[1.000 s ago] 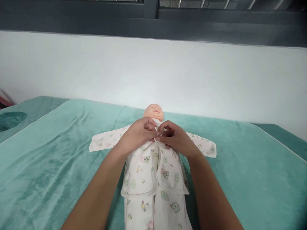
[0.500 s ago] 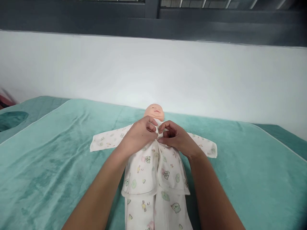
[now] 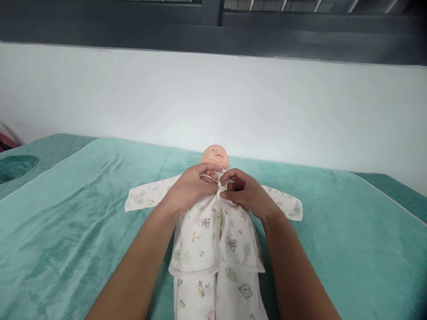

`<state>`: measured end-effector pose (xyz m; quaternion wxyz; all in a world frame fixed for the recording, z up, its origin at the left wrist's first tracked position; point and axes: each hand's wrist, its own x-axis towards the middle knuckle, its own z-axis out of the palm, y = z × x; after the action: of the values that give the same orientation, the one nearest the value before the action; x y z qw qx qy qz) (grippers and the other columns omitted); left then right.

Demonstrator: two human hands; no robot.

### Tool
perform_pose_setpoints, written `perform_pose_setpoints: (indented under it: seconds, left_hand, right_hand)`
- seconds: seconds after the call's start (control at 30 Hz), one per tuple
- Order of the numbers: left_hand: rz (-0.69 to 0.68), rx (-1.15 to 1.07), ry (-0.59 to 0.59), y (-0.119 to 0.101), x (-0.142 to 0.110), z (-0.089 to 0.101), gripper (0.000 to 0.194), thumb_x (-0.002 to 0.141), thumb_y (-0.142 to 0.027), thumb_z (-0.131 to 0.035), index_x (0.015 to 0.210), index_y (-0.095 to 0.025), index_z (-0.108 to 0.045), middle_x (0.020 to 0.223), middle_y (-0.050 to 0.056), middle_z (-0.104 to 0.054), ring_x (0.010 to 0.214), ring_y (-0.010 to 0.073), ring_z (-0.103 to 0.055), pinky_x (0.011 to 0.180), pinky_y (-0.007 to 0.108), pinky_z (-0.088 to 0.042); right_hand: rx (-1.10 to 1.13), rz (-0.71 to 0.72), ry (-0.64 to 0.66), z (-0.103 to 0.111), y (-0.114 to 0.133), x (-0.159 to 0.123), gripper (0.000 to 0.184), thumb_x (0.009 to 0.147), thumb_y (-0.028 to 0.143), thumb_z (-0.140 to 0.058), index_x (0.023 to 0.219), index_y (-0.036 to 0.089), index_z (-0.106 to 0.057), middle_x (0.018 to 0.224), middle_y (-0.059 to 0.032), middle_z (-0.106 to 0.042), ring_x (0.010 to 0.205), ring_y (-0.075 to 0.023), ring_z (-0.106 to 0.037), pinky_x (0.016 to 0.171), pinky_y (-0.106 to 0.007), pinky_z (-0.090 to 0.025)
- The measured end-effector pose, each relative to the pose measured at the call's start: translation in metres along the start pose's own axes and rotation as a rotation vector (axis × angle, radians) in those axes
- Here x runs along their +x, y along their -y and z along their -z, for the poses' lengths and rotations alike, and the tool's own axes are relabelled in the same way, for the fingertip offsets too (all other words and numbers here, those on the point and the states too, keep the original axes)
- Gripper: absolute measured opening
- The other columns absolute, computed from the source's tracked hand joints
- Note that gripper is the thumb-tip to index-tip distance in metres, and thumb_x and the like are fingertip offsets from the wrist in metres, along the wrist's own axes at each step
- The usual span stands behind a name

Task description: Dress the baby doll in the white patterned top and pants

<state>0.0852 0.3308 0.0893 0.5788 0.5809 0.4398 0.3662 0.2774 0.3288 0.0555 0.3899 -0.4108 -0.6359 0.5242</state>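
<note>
A baby doll (image 3: 215, 155) lies on its back, dressed in a white baby shirt (image 3: 203, 240) printed with small green and pink animals. Its sleeves stretch out to both sides. At the upper chest my left hand (image 3: 193, 186) pinches the shirt's front edge between thumb and fingers. Close beside it, my right hand (image 3: 245, 189) grips the opposite edge. A small white button (image 3: 222, 189) shows between my fingertips. Below my hands the two front edges hang side by side. Matching printed trousers (image 3: 196, 298) cover the legs.
A teal plush blanket (image 3: 83, 222) lies under the doll and spreads to both sides. Behind it rises a white wall (image 3: 213, 98), topped by a dark window frame (image 3: 133, 26). Something red (image 3: 8, 140) shows at the far left edge.
My left hand has shifted slightly and its index finger has stretched out above the opening. The button between my hands now shows. My right hand stays nearly in place.
</note>
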Motion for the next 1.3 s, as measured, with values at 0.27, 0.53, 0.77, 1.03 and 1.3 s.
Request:
perform_pose_setpoints:
  seconds: [0.27,0.53,0.77,1.03,1.3]
  left_hand:
    - [-0.063,0.104,0.039,0.002,0.001,0.004,0.040,0.070,-0.022,-0.070,0.109,-0.024,-0.066,0.087,0.002,-0.066,0.071,0.0145,-0.062,0.062,0.025,-0.046]
    - [-0.150,0.568,0.073,-0.010,-0.011,0.011,0.019,0.081,-0.028,-0.055,0.084,-0.024,-0.073,0.093,0.000,-0.069,0.080,0.0169,-0.064,0.067,0.026,-0.045]
    - [-0.098,0.691,0.002,-0.008,-0.015,0.010,0.025,0.084,-0.043,-0.054,0.075,-0.022,-0.064,0.072,-0.002,-0.061,0.062,0.0141,-0.052,0.052,0.026,-0.033]
    - [-0.148,0.460,0.224,0.014,-0.040,0.007,0.018,0.085,-0.038,-0.057,0.082,-0.021,-0.063,0.085,0.000,-0.059,0.071,0.0135,-0.052,0.062,0.025,-0.040]
    - [-0.211,0.523,0.233,0.018,-0.046,0.007,0.008,0.079,-0.029,-0.065,0.077,-0.022,-0.067,0.090,0.000,-0.057,0.074,0.0134,-0.051,0.062,0.024,-0.039]
  right_hand:
    - [0.059,0.000,0.002,0.000,0.001,0.001,0.024,0.078,0.033,-0.074,0.095,0.022,-0.062,0.090,0.0014,-0.060,0.056,-0.0055,-0.046,0.049,-0.021,-0.036]
    - [-0.044,-0.021,-0.027,-0.001,0.005,-0.002,0.032,0.090,0.050,-0.058,0.080,0.020,-0.055,0.055,0.0059,-0.047,0.050,-0.0077,-0.038,0.049,-0.023,-0.027]
    - [-0.358,-0.129,0.093,-0.006,0.033,-0.013,0.037,0.073,0.047,-0.073,0.069,0.020,-0.049,0.063,0.0048,-0.047,0.056,-0.0086,-0.038,0.049,-0.024,-0.027]
    - [-0.788,-0.228,-0.008,-0.049,0.046,-0.058,0.036,0.071,0.037,-0.073,0.060,0.021,-0.042,0.057,0.0000,-0.051,0.047,-0.0101,-0.035,0.042,-0.027,-0.020]
    - [-0.487,-0.235,0.070,-0.039,0.035,-0.067,0.035,0.087,0.034,-0.057,0.061,0.020,-0.037,0.054,0.0008,-0.052,0.047,-0.0111,-0.049,0.043,-0.024,-0.030]
